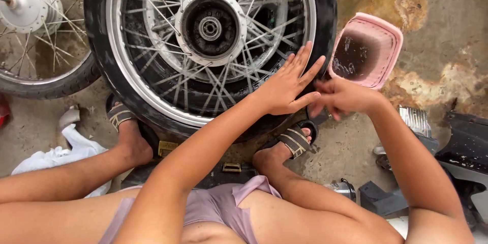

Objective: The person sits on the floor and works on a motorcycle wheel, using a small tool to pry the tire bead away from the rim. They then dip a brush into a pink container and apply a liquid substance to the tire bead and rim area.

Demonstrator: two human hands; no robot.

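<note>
Hands on tyre [325,5], left hand [287,86] flat, right hand [343,96] pinching

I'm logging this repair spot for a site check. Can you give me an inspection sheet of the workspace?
Surface: stained concrete floor, rust-coloured patches.
Job's things: spoked wheel with tyre lying in front of the person; pink square basin of dark water beside it.
Clutter: white rag, second spoked wheel, black plastic parts, sandals on both feet.
Hands: left hand flat, fingers spread on the tyre's edge; right hand beside it, fingertips meeting the left.
Cables: nothing seen.
Surroundings: no other people seen.
</note>
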